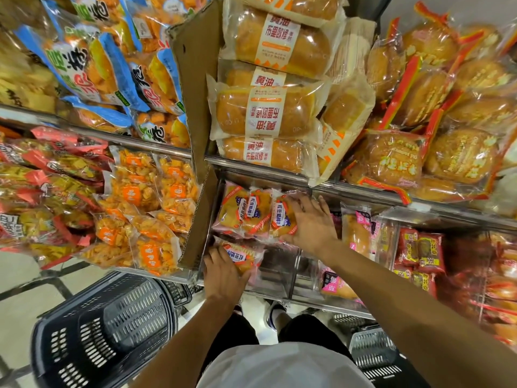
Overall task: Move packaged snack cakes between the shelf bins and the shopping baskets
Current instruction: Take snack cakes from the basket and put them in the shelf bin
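My left hand (223,273) grips one pink-wrapped snack cake (240,254) at the near edge of the clear shelf bin (277,273), my fingers curled over its near end while the packet lies tilted against the bin's front wall. My right hand (310,222) reaches deeper into the same bin, fingers spread and bent over the rightmost packet in a row of pink snack cakes (246,212) that lie side by side at the back. The fingertips touch that packet's wrapper, but I cannot tell whether they have closed round it or only rest on it. The two hands are apart, the left nearer my body and the right further in and to the right.

The rest of the bin, nearer me and under my right forearm, shows bare clear plastic. A cardboard divider (195,88) stands along the bin's left side and rises past the shelf above. Left of it lie bags of orange snack pieces (145,203), and on the upper shelf straight ahead sit stacked butter bread loaves (268,113) in cream wrappers. To the right of those lie round buns in clear wrappers with red edges (447,130).

On the floor to my lower left stands a dark shopping basket (106,326), its slotted inside in view. A second basket (372,351) shows partly at my lower right, below my right arm.
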